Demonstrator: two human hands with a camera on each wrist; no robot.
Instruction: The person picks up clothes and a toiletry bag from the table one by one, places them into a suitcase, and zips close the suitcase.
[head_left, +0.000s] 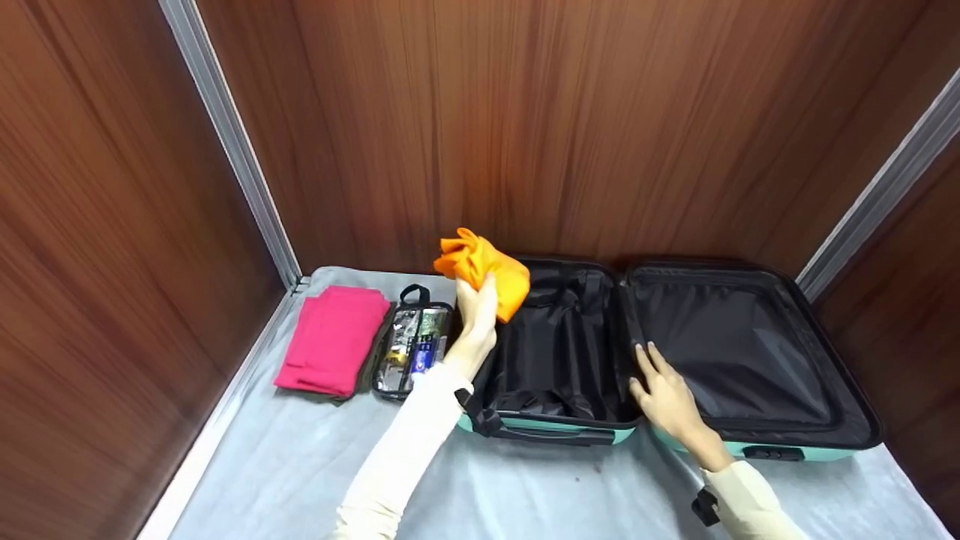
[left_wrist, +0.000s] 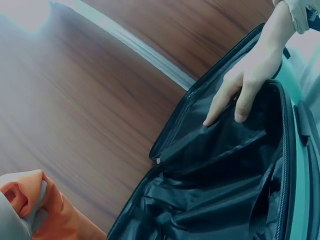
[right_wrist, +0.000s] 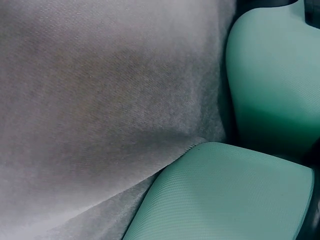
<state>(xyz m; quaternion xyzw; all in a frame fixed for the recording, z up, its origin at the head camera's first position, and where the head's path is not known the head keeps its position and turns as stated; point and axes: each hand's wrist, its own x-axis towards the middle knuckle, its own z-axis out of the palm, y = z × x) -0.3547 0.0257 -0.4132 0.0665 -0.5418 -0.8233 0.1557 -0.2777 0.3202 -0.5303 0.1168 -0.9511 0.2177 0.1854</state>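
Observation:
My left hand (head_left: pixel 480 311) grips a bundled orange cloth (head_left: pixel 499 281), held up over the far left edge of an opened suitcase (head_left: pixel 559 352). In the left wrist view the orange cloth (left_wrist: pixel 62 212) fills the lower left corner. My right hand (head_left: pixel 666 397) rests with extended fingers on the divide between the two suitcase halves; the left wrist view shows that right hand (left_wrist: pixel 250 75) with its fingers over the black lining. The right wrist view shows the mint-green shell (right_wrist: pixel 225 195) and hides the right hand.
Left of the suitcase lie a clear-fronted black pouch (head_left: pixel 412 349) with small packages and a folded pink cloth (head_left: pixel 334 341). The suitcase lid half (head_left: pixel 735 352) lies flat at the right. Wood-grain panels (head_left: pixel 525 127) stand behind and on both sides of the grey-covered surface (head_left: pixel 300 465).

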